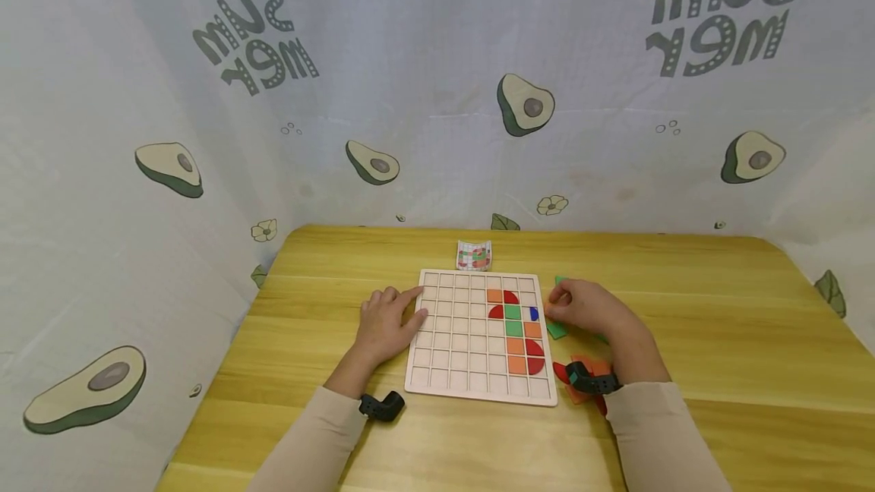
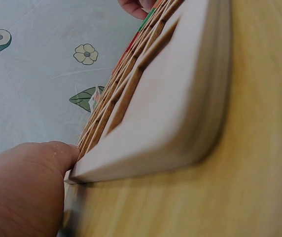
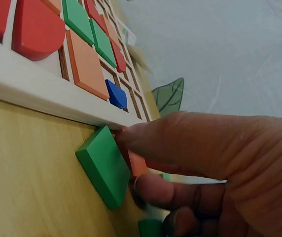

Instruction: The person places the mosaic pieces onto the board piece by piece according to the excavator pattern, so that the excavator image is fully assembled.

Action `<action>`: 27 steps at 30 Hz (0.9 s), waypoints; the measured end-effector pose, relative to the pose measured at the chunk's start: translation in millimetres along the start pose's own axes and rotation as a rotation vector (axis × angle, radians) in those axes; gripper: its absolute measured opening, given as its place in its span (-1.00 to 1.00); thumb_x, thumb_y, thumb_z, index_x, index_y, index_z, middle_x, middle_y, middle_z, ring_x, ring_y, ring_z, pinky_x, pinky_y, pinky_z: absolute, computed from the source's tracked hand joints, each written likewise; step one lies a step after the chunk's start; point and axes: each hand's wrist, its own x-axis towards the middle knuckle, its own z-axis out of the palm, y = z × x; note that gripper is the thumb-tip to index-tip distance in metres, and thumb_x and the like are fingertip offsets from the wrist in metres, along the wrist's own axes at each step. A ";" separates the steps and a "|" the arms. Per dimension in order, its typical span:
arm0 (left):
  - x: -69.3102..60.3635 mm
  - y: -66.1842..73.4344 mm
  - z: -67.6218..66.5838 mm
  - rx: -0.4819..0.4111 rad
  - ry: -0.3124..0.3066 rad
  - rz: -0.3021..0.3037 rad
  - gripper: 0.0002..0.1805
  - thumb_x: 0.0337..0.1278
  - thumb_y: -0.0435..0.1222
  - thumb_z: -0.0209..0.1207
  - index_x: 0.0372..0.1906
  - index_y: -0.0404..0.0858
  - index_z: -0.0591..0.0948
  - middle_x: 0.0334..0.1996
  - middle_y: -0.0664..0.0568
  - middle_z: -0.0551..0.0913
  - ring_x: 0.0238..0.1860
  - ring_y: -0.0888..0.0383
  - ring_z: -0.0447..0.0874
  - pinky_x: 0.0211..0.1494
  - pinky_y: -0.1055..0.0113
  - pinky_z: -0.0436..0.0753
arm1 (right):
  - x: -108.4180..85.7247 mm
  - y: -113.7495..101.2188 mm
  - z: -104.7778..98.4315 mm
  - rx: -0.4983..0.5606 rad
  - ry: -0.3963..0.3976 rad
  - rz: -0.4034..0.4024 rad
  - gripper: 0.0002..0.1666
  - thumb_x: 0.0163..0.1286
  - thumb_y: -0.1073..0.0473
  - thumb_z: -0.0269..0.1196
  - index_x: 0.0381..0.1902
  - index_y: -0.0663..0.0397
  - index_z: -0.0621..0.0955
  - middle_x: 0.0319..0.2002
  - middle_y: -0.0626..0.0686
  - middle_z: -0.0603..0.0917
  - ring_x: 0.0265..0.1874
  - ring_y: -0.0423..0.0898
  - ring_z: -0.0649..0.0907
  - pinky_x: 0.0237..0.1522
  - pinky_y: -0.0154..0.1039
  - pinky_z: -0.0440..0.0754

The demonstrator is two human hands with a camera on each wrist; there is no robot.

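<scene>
Loosely spread and grasping nothing, the left hand (image 1: 386, 325) touches the left edge of the board (image 2: 170, 98), apparently to steady it on the worktop (image 1: 342, 264); the right hand (image 1: 586, 307), grip nearly closed, is at an orange tile (image 3: 137, 165) beside the opposite edge, whether pinched cannot be told

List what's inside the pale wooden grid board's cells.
Visible in the pale wooden grid board: four orange square tiles, four red curved-edged tiles, two green square tiles, one small blue curved-edged tile. Cell floors directly beneath the tiles are covered, so can't be seen.
</scene>
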 end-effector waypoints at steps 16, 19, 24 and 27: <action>-1.3 0.1 0.2 0.005 0.004 -0.006 -0.47 0.39 0.07 0.12 0.37 0.03 0.57 -0.21 -0.02 0.57 -0.25 0.08 0.33 -0.14 0.21 0.23 | 2.5 2.7 1.7 -0.076 0.060 -0.033 -0.71 0.34 0.06 0.34 -0.21 0.21 0.64 -0.31 0.10 0.66 -0.39 -0.06 0.53 -0.33 -0.23 0.49; -1.2 -0.4 0.7 0.007 0.004 -0.005 -0.47 0.39 0.08 0.12 0.37 0.03 0.57 -0.21 -0.02 0.57 -0.25 0.08 0.33 -0.14 0.21 0.23 | 4.2 -1.4 3.4 -0.058 0.074 -0.041 -0.80 0.34 0.12 0.31 -0.25 0.16 0.63 -0.36 0.06 0.63 -0.40 -0.07 0.53 -0.32 -0.22 0.48; -0.1 -0.8 1.4 0.011 0.001 -0.004 -0.46 0.40 0.08 0.11 0.38 0.04 0.56 -0.21 -0.01 0.56 -0.26 0.08 0.30 -0.14 0.21 0.22 | 5.0 -4.4 3.3 -0.038 0.081 -0.010 -0.82 0.38 0.13 0.28 -0.19 0.12 0.60 -0.37 0.06 0.57 -0.37 -0.03 0.53 -0.32 -0.20 0.47; 0.4 -0.7 1.4 0.010 -0.001 -0.005 -0.46 0.40 0.08 0.11 0.39 0.04 0.56 -0.21 -0.01 0.56 -0.26 0.08 0.30 -0.14 0.21 0.21 | 5.3 1.9 1.5 -0.059 0.126 0.033 -0.68 0.44 0.11 0.24 0.03 0.17 0.56 -0.33 0.11 0.55 -0.37 -0.01 0.51 -0.33 -0.18 0.46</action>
